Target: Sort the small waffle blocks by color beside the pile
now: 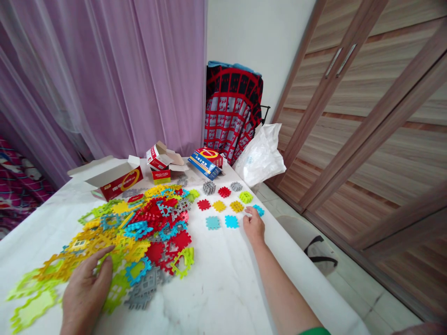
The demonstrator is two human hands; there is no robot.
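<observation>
My left hand (pixel 89 281) rests over the near left part of a heap of plastic interlocking tiles (pixel 139 228), its thumb and index finger spread apart. The heap mixes yellow, red, lime green, blue and grey pieces, some with window-like openings. On the right, my right hand (pixel 253 225) has its fingers curled at a blue interlocking tile (pixel 258 210), partly hidden behind them. Left of that hand lie a bright blue tile (pixel 231 221) and a paler blue tile (pixel 213 223). Beyond are yellow tiles (pixel 236 206), red tiles (pixel 224 191), a lime green stack (pixel 246 197) and a grey stack (pixel 209 187).
Open cardboard boxes, one red and white (pixel 122 181), one small red and yellow (pixel 161 176) and one blue and red (pixel 206 163), stand at the table's back. A white plastic bag (pixel 260 158) sits at the back right corner. A wooden wardrobe (pixel 349 116) stands right.
</observation>
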